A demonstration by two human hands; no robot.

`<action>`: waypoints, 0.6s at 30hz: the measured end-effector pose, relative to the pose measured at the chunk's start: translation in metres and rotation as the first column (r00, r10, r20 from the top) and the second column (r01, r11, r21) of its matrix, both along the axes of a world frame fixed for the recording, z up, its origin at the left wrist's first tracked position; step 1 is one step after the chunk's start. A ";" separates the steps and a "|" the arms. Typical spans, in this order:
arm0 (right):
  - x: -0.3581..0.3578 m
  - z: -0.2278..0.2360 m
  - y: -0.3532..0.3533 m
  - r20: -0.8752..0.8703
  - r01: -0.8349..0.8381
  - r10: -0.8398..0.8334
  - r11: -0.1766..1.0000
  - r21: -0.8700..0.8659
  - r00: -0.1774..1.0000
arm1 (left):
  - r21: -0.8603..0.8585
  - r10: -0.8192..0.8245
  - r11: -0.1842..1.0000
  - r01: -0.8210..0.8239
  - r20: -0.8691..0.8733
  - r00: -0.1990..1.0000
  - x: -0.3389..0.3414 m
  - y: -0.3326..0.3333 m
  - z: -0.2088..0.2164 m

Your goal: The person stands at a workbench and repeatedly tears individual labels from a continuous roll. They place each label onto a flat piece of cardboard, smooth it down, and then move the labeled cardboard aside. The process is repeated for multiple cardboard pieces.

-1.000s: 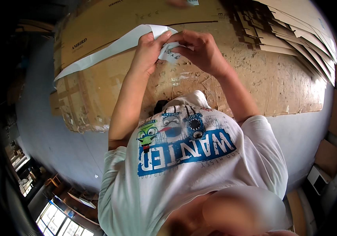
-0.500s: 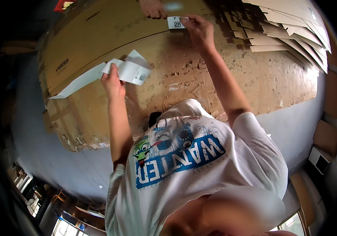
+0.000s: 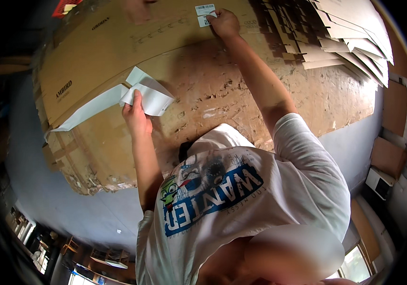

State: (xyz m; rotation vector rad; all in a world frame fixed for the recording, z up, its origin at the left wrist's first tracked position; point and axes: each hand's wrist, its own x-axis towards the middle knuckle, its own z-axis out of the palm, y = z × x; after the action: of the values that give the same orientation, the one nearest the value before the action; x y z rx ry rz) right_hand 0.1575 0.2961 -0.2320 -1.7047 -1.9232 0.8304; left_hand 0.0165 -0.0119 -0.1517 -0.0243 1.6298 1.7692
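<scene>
My left hand point(image 3: 138, 116) is closed on a folded strip of white labels point(image 3: 153, 99), thumb on top. The strip's long tail point(image 3: 92, 108) trails left over the cardboard. My right hand point(image 3: 225, 23) reaches far forward, its fingers pinched at the right edge of a white label point(image 3: 203, 21) with a square printed code. A second printed label point(image 3: 205, 8) lies just beyond it. Both are at the flat brown cardboard carton point(image 3: 118, 52); whether the nearer one is stuck down, I cannot tell. Another person's blurred hand point(image 3: 138, 10) is at the far edge.
A worn, tape-scarred cardboard surface point(image 3: 213, 99) lies beneath the carton. Several flattened cartons point(image 3: 346, 35) are stacked at the far right. A red plastic basket point(image 3: 63, 6) shows at the far left. Grey floor point(image 3: 70, 204) surrounds the work surface.
My right hand has shifted slightly left and farther away with the label. The label strip in my left hand has turned. The other person's hand has moved left, and a second label now shows clearly.
</scene>
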 end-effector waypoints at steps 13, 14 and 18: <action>-0.005 -0.001 0.003 0.173 -0.057 0.042 0.995 0.079 0.984 | 0.020 0.008 1.000 -0.009 0.019 1.000 -0.003 -0.005 -0.005; -0.005 0.000 0.001 0.205 -0.071 0.055 0.995 0.073 0.977 | 0.009 0.008 1.000 -0.008 0.023 1.000 -0.002 -0.006 -0.003; -0.003 0.007 0.000 0.292 0.032 -0.063 0.993 0.112 0.954 | 0.016 0.037 0.999 -0.037 -0.001 0.999 0.000 -0.018 0.006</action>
State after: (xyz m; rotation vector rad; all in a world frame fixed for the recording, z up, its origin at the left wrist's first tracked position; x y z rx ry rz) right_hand 0.1548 0.2958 -0.2250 -1.8876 -2.0650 0.4657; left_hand 0.0166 -0.0300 -0.1458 -0.0468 1.6257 1.8102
